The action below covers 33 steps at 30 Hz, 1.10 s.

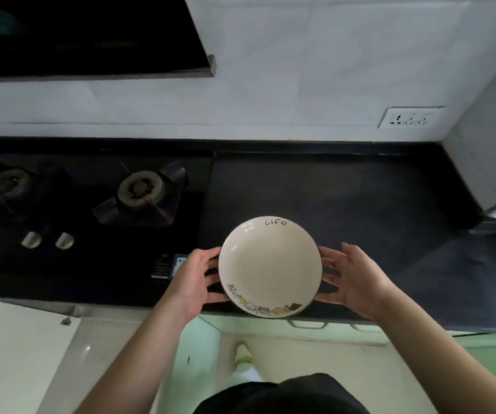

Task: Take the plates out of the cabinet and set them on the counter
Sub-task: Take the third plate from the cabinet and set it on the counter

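A round cream plate (pixel 270 264), with the word "life" at its far rim and small cartoon drawings along its near rim, is level just above the front edge of the black counter (pixel 330 189); its near rim overhangs that edge. My left hand (pixel 194 279) cups the plate's left side, fingers reaching under the rim. My right hand (pixel 351 279) holds the right side the same way. The plate has nothing on it. Below the counter I see a pale cabinet front with a handle (pixel 306 324); its inside is hidden.
A black gas stove (pixel 139 189) with two burners and two knobs (pixel 48 240) fills the counter's left half. A range hood (pixel 85 34) hangs above it. A wall socket (pixel 409 118) is at the back right, beside a grey wall corner (pixel 486 144).
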{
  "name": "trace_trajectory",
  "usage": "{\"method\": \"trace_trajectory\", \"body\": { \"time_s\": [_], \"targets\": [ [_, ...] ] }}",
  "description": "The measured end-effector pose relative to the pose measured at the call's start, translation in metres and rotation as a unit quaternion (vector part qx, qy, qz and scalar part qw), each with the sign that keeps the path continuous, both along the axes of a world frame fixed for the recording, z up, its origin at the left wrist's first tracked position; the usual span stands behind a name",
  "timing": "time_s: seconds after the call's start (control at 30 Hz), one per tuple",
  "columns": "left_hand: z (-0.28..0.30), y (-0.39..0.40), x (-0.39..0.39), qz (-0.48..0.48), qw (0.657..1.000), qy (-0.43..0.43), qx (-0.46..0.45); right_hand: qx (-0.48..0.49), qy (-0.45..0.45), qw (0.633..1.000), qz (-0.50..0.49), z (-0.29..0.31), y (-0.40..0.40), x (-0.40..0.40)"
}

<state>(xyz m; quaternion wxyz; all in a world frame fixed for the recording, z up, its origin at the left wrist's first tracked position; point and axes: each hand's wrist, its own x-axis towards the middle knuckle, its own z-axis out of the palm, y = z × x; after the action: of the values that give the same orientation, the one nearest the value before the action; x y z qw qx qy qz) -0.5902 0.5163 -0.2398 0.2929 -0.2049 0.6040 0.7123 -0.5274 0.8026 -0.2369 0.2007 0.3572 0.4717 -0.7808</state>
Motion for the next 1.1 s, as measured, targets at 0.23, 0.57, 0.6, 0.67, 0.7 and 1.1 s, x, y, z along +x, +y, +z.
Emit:
{"method": "trace_trajectory", "body": {
  "time_s": [0.23, 0.57, 0.6, 0.67, 0.7, 1.1],
  "targets": [
    [-0.024, -0.019, -0.075, -0.031, 0.999, -0.005, -0.038, -0.005, -0.012, 1.0, -0.02, -0.021, -0.03, -0.064],
    [-0.059, 0.006, -0.133, -0.035, 0.996, -0.043, -0.064, 0.039, -0.049, 0.998, -0.02, -0.05, -0.021, -0.128],
    [-0.061, 0.008, -0.137, -0.033, 0.996, -0.049, -0.063, 0.038, -0.055, 0.998, -0.018, -0.052, -0.019, -0.132],
    [-0.064, 0.01, -0.145, -0.03, 0.996, -0.059, -0.059, 0.032, -0.06, 0.998, -0.015, -0.055, -0.016, -0.139],
    [-0.065, 0.011, -0.148, -0.031, 0.996, -0.061, -0.058, 0.027, -0.059, 0.998, -0.016, -0.057, -0.015, -0.142],
    [-0.074, 0.028, -0.161, -0.03, 0.993, -0.047, -0.106, 0.014, -0.076, 0.997, -0.008, -0.071, 0.0, -0.165]
  ]
}}
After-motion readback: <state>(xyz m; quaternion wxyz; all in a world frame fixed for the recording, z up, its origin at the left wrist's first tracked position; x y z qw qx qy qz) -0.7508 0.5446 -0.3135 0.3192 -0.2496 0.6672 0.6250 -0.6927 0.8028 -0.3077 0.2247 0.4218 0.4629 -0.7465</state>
